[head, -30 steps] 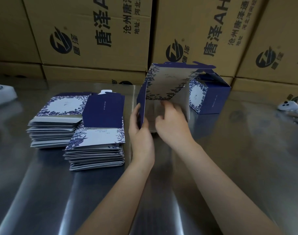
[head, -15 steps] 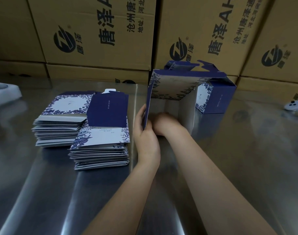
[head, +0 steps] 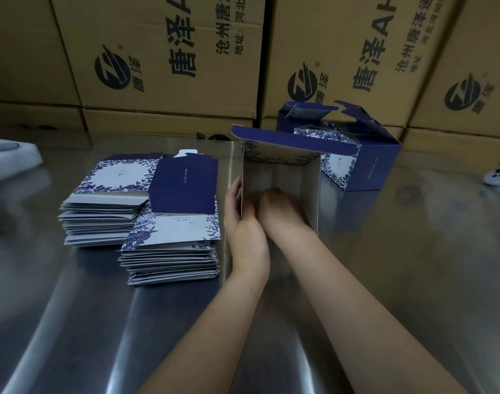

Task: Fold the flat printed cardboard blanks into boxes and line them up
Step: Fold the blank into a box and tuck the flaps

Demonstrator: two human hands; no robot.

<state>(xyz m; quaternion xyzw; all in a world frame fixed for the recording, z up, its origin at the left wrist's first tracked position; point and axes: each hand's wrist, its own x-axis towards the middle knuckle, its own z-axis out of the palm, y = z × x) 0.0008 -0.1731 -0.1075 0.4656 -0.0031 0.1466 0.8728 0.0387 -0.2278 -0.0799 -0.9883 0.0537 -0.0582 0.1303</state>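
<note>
The left hand point(head: 244, 231) grips the left wall of the half-formed box point(head: 283, 156) at mid-worktop. The right hand point(head: 280, 211) reaches inside; its finger pose is blurred. Probable step: seating the base flaps. Next: close the box and align it with the finished box point(head: 379, 166) just behind, toward the far edge. The blank stacks point(head: 169, 231) crowd the left; the worktop point(head: 414, 280) gives room to the right.

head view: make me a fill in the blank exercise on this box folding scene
The flat blanks lie in ___ stacks on the steel table.
The right hand is ___ the half-folded box.
The left hand holds that box's ___ wall.
An already folded box stands to its ___.
Missing: two; inside; left; right.
</note>
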